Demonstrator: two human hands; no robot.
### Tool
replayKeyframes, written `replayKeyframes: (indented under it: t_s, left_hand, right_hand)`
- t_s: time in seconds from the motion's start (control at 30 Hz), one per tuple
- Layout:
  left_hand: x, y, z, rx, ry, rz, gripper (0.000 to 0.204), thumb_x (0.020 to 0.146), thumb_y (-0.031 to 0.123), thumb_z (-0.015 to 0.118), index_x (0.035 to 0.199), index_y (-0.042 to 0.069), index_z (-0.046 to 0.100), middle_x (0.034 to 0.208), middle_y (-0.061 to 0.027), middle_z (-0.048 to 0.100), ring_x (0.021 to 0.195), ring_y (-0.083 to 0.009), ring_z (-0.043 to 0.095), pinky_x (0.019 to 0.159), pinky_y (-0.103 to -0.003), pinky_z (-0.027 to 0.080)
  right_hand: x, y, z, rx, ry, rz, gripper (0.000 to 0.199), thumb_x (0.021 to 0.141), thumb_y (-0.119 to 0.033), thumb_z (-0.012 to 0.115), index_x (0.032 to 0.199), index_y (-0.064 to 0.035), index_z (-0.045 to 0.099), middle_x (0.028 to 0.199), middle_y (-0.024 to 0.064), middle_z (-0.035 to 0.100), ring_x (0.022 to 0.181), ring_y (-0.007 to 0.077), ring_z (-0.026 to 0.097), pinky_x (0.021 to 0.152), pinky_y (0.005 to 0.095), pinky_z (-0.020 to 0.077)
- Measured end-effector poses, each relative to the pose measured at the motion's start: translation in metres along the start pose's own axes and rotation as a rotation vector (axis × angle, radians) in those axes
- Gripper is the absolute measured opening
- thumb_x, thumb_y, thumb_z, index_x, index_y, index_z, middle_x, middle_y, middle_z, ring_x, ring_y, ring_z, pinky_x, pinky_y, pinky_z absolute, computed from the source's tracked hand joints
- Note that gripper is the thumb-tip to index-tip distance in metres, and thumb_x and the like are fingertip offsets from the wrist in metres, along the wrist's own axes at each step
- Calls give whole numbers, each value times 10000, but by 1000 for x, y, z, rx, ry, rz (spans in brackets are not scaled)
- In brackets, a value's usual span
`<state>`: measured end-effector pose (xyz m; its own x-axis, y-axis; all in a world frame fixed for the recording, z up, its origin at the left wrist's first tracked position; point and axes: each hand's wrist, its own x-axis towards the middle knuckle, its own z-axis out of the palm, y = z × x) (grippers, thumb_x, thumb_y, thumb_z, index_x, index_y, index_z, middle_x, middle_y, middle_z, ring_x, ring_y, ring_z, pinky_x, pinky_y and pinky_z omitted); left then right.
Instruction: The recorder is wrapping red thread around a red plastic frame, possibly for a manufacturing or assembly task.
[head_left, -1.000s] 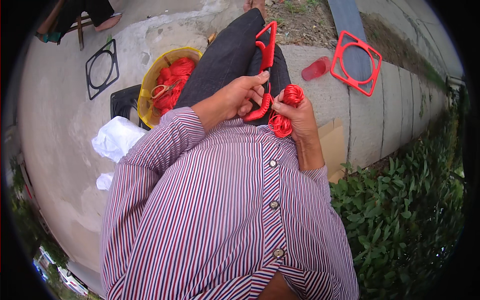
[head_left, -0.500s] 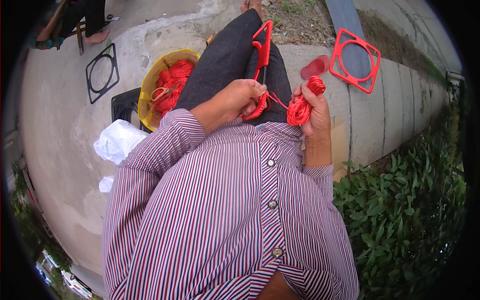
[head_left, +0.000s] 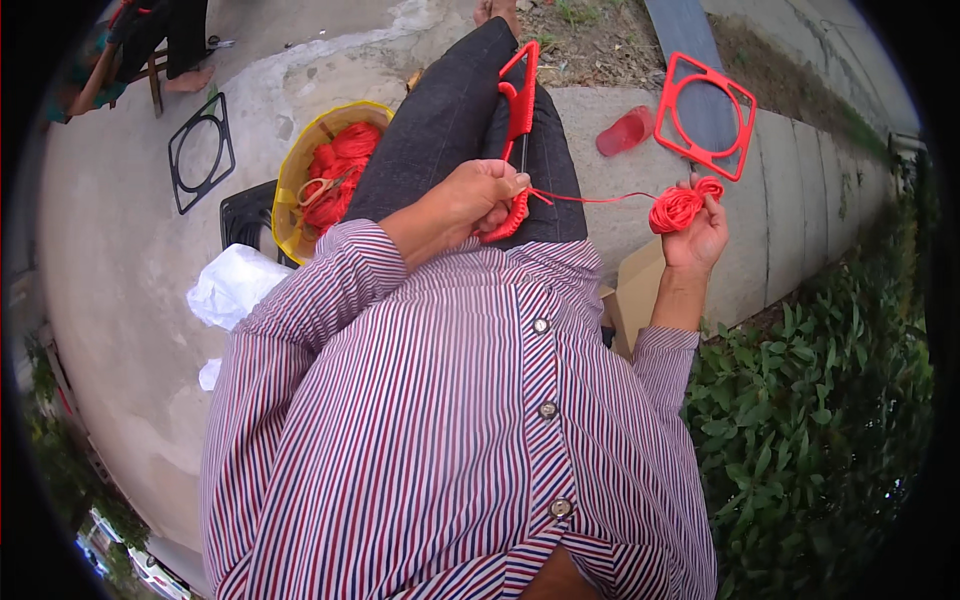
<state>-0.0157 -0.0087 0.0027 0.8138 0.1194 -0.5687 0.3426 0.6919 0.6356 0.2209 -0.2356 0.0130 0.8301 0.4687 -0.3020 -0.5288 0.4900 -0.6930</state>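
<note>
My left hand (head_left: 483, 196) grips the lower edge of a red square frame (head_left: 518, 110) that stands edge-on upon my dark-trousered lap. A taut red cord (head_left: 600, 198) runs from the frame rightward to a ball of red cord (head_left: 680, 206). My right hand (head_left: 700, 235) holds that ball out to the right, away from my lap. A striped shirt fills the lower view.
A yellow basin (head_left: 285, 190) with red cord and scissors (head_left: 322, 187) sits left of my legs. Nearby lie a black frame (head_left: 200, 152), a black crate (head_left: 245, 212), white plastic (head_left: 235, 285), a second red frame (head_left: 705, 115), a red slipper (head_left: 625, 130), cardboard (head_left: 632, 295) and shrubs (head_left: 810, 420).
My right hand has swung the ball of cord out to the right, away from the frame, drawing the cord taut. The left hand stays on the frame.
</note>
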Motion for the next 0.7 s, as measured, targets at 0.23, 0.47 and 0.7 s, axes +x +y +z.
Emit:
replayKeyframes:
  t_s: [0.23, 0.47, 0.7]
  left_hand:
    - [-4, 8, 3, 49, 81, 9, 141, 950, 185, 562, 907, 52, 546, 736, -34, 588, 461, -66, 437, 409, -225, 341]
    - [-10, 30, -13, -173, 90, 62, 332, 926, 412, 525, 865, 87, 556, 676, 36, 507, 458, -58, 337, 413, -235, 238]
    - [-8, 29, -24, -355, 71, 85, 263, 842, 217, 592, 999, 7, 612, 693, -6, 539, 501, -93, 372, 466, -238, 316]
  right_hand:
    - [-18, 57, 116, -1499, -364, -918, 327, 698, -9, 697, 1013, -95, 692, 841, 69, 527, 824, 184, 560, 718, 282, 437]
    - [-40, 88, 137, -1207, -767, -680, 513, 673, 117, 589, 1119, -125, 664, 860, 79, 555, 763, 204, 589, 675, 284, 477]
    - [-33, 103, 104, -844, -527, -6, 287, 852, 30, 554, 1135, -1, 589, 985, 62, 634, 832, 124, 619, 723, 244, 503]
